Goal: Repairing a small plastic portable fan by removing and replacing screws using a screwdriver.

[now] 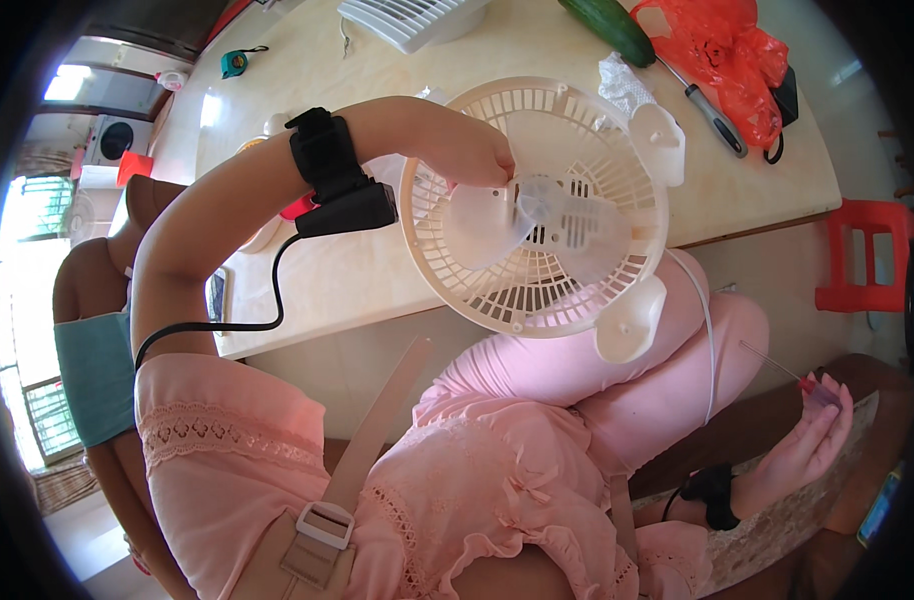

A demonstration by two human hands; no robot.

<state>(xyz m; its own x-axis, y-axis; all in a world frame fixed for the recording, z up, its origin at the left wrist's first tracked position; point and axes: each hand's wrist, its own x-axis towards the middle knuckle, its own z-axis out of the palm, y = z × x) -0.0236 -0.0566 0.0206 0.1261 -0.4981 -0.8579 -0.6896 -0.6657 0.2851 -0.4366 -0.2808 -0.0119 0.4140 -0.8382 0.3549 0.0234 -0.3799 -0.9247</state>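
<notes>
A cream-coloured fan (622, 290), with a round slatted cage and translucent blades, is tilted at the table's near edge above my lap. My left hand (472, 155) reaches over its rim with curled fingers closed on the fan near the hub; the exact grip is partly hidden. A white cord (710, 345) hangs from the fan across my knee. Off to the lower right, my right hand (817, 425) is closed around the red handle of a screwdriver (774, 361). Its thin metal shaft points toward my knee, apart from the fan.
On the table (767, 200) lie a white slatted grille (412, 20), a cucumber (609, 30), a red plastic bag (722, 60), a grey-black handled tool (715, 122), crumpled tissue (625, 88) and a teal tape measure (235, 64). A red stool (865, 255) stands at right; a wooden chair (82, 280) at left.
</notes>
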